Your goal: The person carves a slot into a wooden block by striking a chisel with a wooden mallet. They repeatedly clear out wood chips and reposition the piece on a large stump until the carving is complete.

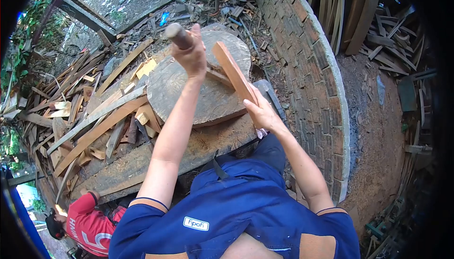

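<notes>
My left hand (190, 56) is wrapped round a thick, round wooden handle (177, 35), raised over the left part of a broad tree-stump block (189, 96). The handle's rounded end points up toward me; the rest of the tool is hidden behind the hand. My right hand (261, 112) grips the near end of a reddish-brown wooden bar (232, 67), thumb on top. The bar slants away up and to the left, across the block's right side. Behind it, a narrow wooden piece (220, 78) shows against the block's top.
Offcuts and long boards (101, 129) are heaped left of the block. A curved brick wall (314, 70) runs along the right, with wood stacked beyond it. At lower left sits a person in a red shirt (90, 223). Debris covers the ground behind the block.
</notes>
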`<state>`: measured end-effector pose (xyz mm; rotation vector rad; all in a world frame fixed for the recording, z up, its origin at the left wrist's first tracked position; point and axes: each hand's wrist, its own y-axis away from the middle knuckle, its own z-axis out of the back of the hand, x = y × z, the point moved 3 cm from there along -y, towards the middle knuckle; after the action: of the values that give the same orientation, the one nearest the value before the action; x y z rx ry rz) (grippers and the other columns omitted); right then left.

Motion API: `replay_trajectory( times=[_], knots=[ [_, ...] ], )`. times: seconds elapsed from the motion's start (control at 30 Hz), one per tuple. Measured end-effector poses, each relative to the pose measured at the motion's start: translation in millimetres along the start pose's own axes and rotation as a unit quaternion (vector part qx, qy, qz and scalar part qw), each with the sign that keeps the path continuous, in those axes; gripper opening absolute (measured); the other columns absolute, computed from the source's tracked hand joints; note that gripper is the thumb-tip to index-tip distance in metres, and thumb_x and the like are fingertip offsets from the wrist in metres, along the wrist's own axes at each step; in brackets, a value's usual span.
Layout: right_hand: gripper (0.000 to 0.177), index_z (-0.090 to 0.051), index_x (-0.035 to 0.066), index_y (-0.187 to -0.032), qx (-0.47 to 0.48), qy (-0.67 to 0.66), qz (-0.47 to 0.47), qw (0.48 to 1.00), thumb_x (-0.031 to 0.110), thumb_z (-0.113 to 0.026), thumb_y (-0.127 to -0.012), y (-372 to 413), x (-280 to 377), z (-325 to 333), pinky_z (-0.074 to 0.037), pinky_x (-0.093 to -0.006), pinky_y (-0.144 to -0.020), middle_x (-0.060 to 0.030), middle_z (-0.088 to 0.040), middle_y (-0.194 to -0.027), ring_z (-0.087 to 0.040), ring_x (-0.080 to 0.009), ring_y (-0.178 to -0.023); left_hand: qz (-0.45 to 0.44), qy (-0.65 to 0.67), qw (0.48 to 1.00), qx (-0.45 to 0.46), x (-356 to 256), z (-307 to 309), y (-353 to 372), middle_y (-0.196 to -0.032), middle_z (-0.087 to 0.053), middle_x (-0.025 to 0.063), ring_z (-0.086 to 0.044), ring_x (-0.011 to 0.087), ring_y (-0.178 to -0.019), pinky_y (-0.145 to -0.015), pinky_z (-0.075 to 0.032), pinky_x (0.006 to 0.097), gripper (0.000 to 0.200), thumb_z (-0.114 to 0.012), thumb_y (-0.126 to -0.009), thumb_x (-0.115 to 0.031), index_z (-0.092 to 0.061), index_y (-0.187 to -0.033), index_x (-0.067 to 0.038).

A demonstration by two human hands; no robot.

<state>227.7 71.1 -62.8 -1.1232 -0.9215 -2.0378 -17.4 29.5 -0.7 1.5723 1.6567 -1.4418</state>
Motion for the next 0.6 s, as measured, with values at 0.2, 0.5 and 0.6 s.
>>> replay_trajectory(
  times=[0.2,0.5,0.6],
  knots=[
    [0.067,-0.027,0.013,-0.153,-0.074,-0.005,0.138,0.988,0.027,-0.055,-0.094,-13,62,25,-0.047,-0.0392,-0.097,-0.0227,-0.054,-0.134,-0.061,-0.0316,-0.113,-0.078,-0.063,0.994,-0.039,9,-5,9,-0.061,-0.055,-0.0003,-0.051,0.0059,-0.045,-0.040,-0.040,0.0209,0.025,-0.075,-0.087,-0.015,-0.053,-0.080,-0.008],
    [0.065,-0.032,0.026,-0.152,-0.045,0.320,0.197,0.926,0.019,-0.059,-0.093,32,202,59,-0.056,-0.0441,-0.082,-0.0219,-0.066,-0.108,-0.069,-0.0347,-0.094,-0.085,0.022,0.996,0.005,8,-4,26,-0.080,-0.062,-0.0004,-0.057,0.0087,-0.067,-0.065,-0.049,0.0264,0.015,-0.074,-0.084,-0.008,-0.061,-0.087,-0.003],
    [0.067,-0.031,0.027,-0.152,-0.081,0.261,0.275,0.922,0.020,-0.060,-0.092,33,204,61,-0.055,-0.0452,-0.077,-0.0197,-0.066,-0.100,-0.068,-0.0345,-0.086,-0.046,0.033,0.998,0.004,19,1,24,-0.085,-0.066,0.0020,-0.060,0.0098,-0.072,-0.067,-0.050,0.0271,0.015,-0.073,-0.083,-0.005,-0.062,-0.093,-0.002]
  ],
)
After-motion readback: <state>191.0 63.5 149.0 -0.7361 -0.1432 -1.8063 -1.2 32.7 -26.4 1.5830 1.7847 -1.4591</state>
